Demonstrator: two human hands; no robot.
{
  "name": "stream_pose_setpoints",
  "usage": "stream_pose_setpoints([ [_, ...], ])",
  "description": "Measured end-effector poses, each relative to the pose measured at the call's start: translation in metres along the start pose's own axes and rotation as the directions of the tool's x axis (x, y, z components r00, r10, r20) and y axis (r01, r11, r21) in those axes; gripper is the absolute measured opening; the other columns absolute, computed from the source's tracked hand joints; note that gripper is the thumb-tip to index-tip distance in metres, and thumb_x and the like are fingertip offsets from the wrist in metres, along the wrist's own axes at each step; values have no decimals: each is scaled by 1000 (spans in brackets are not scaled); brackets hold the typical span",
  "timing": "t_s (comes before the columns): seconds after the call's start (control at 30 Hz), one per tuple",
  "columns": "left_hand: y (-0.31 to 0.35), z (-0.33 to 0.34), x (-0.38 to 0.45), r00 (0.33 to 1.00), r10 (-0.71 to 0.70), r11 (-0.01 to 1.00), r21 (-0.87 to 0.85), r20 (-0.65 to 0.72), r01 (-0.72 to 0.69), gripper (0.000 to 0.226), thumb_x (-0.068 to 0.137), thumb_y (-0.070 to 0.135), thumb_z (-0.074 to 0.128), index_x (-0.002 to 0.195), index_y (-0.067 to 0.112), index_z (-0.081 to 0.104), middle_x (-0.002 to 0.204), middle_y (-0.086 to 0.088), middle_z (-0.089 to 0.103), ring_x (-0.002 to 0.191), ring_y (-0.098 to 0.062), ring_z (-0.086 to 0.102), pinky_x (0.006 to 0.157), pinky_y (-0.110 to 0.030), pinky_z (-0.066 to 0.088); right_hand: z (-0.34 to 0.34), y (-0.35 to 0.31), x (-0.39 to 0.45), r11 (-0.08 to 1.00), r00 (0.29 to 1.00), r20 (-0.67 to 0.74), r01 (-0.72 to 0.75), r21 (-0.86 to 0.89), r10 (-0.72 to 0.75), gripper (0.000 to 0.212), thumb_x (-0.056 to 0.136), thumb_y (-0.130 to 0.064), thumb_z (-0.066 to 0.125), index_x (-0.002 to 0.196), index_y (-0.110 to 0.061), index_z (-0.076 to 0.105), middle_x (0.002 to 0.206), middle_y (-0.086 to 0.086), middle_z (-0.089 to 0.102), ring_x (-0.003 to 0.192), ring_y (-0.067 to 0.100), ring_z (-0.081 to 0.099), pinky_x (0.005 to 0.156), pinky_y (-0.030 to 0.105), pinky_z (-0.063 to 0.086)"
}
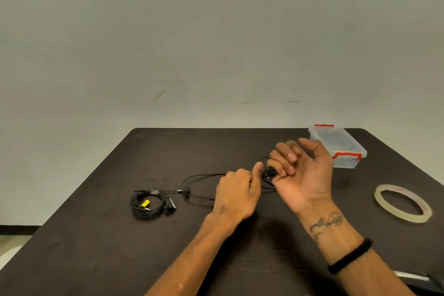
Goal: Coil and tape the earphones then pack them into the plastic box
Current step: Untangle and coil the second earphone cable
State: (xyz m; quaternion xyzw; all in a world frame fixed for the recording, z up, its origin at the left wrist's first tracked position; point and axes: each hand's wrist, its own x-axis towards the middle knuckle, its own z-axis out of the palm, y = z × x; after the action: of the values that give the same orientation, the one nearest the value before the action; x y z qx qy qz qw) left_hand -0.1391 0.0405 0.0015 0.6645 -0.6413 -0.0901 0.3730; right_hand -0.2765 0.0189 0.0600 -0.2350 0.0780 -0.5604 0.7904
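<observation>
The table (96, 235) is dark, matt, faintly scuffed wood-look board. The box (336, 145) is clear glossy plastic with red plastic clips. The tape (402, 203) is a translucent, shiny roll. The earphones (204, 176) have thin black cable; the coiled set (146, 204) looks slightly glossy.

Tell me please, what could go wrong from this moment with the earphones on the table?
The loose earphone cable trails across the table from the right hand and left hand, so it may knot while being coiled. It runs close to the coiled earphones and could drag them. The plastic box has its lid on, and the tape roll lies apart, so the coil may spring loose.
</observation>
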Motion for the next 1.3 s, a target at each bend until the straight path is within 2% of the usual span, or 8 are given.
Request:
stream_pose_setpoints([
  [0.23,18,-10,-7,971,235,947,216,29,-236,66,110,46,37,50,17,33,48,3,37,51,-27,43,57,-37,36,-17,-12,7,970,968,-93,224,-91,-233,37,91,-50,42,80,-15,47,73,3,43,57,14,25,53,28,24],
  [0.43,14,-11,-8,926,377,884,291,22,-367,63,108,45,33,51,18,26,47,2,28,48,-28,36,53,-37,38,-18,-5,7,909,961,-96,208,-362,-258,48,96,-58,39,85,-13,51,73,9,52,57,17,31,55,31,30],
  [0.57,11,-20,-4,912,406,870,333,-64,-364,61,107,46,31,52,20,29,49,3,40,47,-24,35,51,-34,30,-12,2,6,808,988,-31,104,-581,-149,57,98,-66,38,87,-12,53,73,13,56,55,16,36,57,32,34],
  [0.77,4,-29,-1,907,400,874,354,-133,-333,70,108,51,20,67,21,67,58,7,63,48,-16,54,51,-35,45,-8,20,-1,426,994,97,66,-902,51,79,88,-85,36,78,-8,51,71,10,47,63,23,40,61,28,36],
  [0.9,-1,-36,2,893,388,903,286,-227,-320,59,105,48,29,53,25,45,50,9,54,43,-17,47,47,-31,40,-8,25,-8,7,985,132,132,-991,108,75,89,-92,20,72,-26,52,69,-9,57,68,11,52,77,38,47],
  [1.0,-6,-36,4,893,381,914,246,-238,-324,59,105,49,30,54,25,48,50,8,56,45,-16,52,48,-31,43,-2,30,-14,-148,976,137,162,-976,167,66,82,-97,10,73,-49,55,67,-20,62,67,1,57,77,29,42],
  [1.13,-9,-36,5,868,398,907,266,-298,-325,57,108,49,35,56,28,44,49,11,47,41,-12,41,47,-24,27,2,33,-15,-166,973,124,157,-974,192,72,79,-100,8,60,-48,56,59,-16,59,57,0,53,75,32,45],
  [1.3,-6,-38,4,864,374,923,230,-338,-309,63,107,47,38,52,19,51,45,6,49,39,-17,46,43,-34,44,2,29,-10,28,966,32,25,-999,258,90,80,-100,15,62,-20,53,63,-2,40,52,9,35,62,30,35],
])
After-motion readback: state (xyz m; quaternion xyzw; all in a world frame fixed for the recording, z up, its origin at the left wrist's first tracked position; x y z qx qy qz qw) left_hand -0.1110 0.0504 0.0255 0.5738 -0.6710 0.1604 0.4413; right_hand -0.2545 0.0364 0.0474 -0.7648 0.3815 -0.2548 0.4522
